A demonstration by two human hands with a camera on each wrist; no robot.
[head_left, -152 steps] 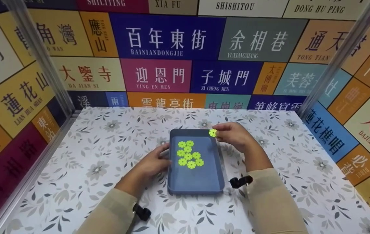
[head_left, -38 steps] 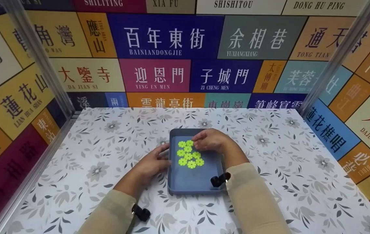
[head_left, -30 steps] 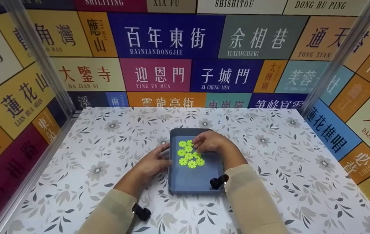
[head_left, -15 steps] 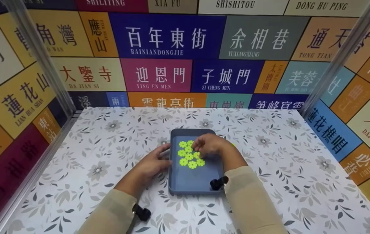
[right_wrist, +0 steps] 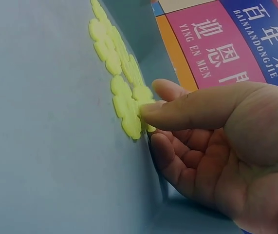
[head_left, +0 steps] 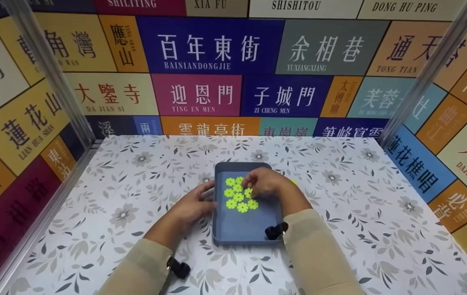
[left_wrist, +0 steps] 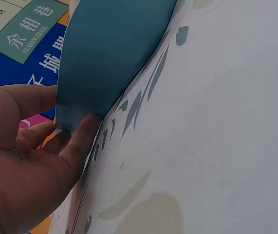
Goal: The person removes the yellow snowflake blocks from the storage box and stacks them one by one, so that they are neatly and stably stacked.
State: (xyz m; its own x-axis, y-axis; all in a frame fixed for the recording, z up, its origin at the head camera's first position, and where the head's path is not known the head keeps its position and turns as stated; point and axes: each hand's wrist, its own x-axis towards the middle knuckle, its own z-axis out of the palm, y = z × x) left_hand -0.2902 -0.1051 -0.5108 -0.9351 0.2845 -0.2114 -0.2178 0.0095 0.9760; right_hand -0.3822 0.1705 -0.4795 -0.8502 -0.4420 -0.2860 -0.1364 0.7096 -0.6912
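A grey-blue tray lies on the flowered tabletop, with several yellow flower-shaped pieces on its floor. My left hand rests against the tray's left side from outside; its thumb and fingertips touch the outer wall in the left wrist view. My right hand reaches over the tray's right rim. Its thumb and fingers pinch the edge of one flower-shaped piece, seen in the right wrist view. Part of that piece is hidden by the thumb.
Another yellow piece shows beyond the right wrist, mostly hidden. The white flowered tabletop surrounds the tray. Walls with coloured sign panels stand at the back and both sides. A black wrist camera overlaps the tray's lower right.
My right hand earlier held a yellow piece above the tray's right rim; now it is inside the tray at another piece. A yellow bit has come into view beyond the wrist. The left hand stays put.
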